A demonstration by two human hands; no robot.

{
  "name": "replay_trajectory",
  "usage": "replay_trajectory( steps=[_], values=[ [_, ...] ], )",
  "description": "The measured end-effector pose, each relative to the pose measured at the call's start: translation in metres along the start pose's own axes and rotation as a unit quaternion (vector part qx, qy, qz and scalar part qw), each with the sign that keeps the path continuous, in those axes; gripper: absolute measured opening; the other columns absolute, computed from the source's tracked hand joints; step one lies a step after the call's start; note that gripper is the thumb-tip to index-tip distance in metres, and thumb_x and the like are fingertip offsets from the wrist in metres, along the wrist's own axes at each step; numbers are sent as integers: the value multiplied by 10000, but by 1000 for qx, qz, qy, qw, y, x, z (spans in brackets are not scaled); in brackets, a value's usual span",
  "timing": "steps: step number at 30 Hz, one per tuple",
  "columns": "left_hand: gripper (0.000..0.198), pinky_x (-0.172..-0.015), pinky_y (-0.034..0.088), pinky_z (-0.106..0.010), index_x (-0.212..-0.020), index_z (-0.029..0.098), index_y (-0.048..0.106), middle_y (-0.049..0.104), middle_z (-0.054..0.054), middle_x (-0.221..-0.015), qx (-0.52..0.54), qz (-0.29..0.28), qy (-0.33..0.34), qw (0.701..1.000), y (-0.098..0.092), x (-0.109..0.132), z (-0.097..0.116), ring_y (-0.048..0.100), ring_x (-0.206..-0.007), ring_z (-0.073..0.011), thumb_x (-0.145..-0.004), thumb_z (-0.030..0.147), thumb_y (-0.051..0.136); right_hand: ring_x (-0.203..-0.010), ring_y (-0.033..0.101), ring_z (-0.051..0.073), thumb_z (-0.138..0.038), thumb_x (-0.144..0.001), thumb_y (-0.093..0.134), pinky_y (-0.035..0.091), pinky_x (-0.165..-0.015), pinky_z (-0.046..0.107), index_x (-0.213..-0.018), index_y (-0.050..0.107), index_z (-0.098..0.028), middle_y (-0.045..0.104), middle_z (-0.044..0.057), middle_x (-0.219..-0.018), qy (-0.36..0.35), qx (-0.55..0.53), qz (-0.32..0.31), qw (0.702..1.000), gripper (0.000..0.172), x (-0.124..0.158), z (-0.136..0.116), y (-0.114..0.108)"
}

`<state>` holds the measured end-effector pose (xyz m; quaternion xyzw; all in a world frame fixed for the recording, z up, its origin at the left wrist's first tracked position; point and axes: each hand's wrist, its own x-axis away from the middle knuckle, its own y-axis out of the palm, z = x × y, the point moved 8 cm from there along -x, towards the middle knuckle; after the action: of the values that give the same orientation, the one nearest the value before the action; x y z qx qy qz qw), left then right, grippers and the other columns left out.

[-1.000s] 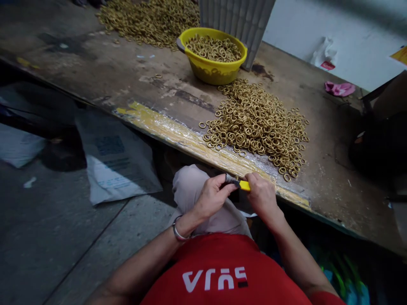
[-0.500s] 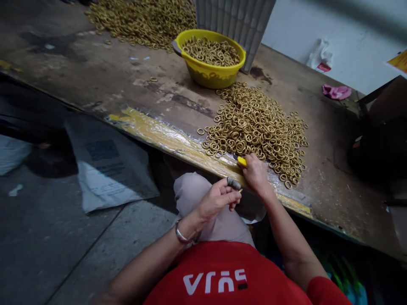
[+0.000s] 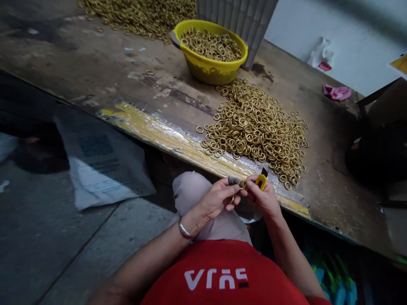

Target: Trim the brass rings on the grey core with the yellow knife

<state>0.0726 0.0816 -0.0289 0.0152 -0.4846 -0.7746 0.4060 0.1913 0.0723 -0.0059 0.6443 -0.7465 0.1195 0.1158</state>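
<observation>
My left hand (image 3: 216,199) is closed in a pinch just below the table edge, with a grey cover on the thumb tip. It meets my right hand (image 3: 262,197) at a small brass ring (image 3: 242,184) held between the fingertips of both. My right hand also grips a yellow utility knife (image 3: 262,180), its dark blade pointing up. A big heap of brass rings (image 3: 257,127) lies on the worn wooden table (image 3: 104,72) just beyond my hands. A yellow basin (image 3: 210,53) full of rings stands behind the heap.
Another large pile of rings (image 3: 140,15) spreads at the table's far left. A grey ribbed crate (image 3: 237,17) stands behind the basin. A pink cloth (image 3: 337,91) lies at the far right. Yellow tape (image 3: 159,133) lines the table edge. A printed sack (image 3: 98,163) lies on the floor.
My right hand reached to the ring heap with the knife, then came back to my left hand with a ring. The knife now points up.
</observation>
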Motion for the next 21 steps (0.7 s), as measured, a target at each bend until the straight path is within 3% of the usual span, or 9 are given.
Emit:
replay_trajectory(
  steps=[4,7,9,11,15,18,21],
  values=[
    [314,-393,333,-147,-835,89,685,676,-50,-769,3,-9,0,1000,5,8,-2,517,-520,-52,-679,313,841,-451,362,76,-488,-836,625,317,-436,203,-863,563,-197,481,-61,-568,-11,-28,-17,999,299,6,7,9],
    [328,-417,367,-160,-788,90,683,643,-28,-730,-12,11,30,999,3,13,3,512,-529,-54,-646,326,861,-545,455,108,-414,-909,539,387,-534,233,-825,575,-197,537,-19,-647,-101,125,-30,986,235,13,-12,11],
    [350,-420,378,-173,-771,103,668,618,-9,-692,-38,33,58,997,2,15,7,504,-516,-60,-641,366,858,-662,528,140,-304,-912,514,417,-638,258,-821,597,-194,588,17,-732,-187,279,-31,941,166,21,-28,13],
    [372,-421,377,-183,-763,114,649,587,12,-627,-81,46,76,993,2,17,10,484,-479,-60,-657,416,837,-735,562,166,-194,-879,492,410,-678,271,-864,618,-189,620,44,-794,-233,417,-32,878,128,28,-35,17],
    [360,-429,373,-194,-758,136,597,543,41,-542,-179,67,93,977,2,21,10,461,-426,-62,-713,447,774,-733,577,177,-93,-850,451,373,-640,269,-903,634,-175,649,70,-850,-206,584,-12,785,208,31,-33,18],
    [313,-423,353,-198,-766,154,570,512,56,-539,-234,71,106,964,0,22,10,438,-428,-66,-746,419,735,-707,573,167,-86,-865,449,352,-621,270,-916,640,-178,665,67,-865,-180,632,-7,754,217,30,-33,20],
    [230,-437,318,-200,-792,155,585,479,64,-541,-290,60,124,947,0,23,15,401,-447,-67,-783,361,689,-718,587,167,-96,-875,459,347,-621,270,-926,641,-179,680,69,-875,-167,648,-13,743,207,28,-32,24]
  ],
)
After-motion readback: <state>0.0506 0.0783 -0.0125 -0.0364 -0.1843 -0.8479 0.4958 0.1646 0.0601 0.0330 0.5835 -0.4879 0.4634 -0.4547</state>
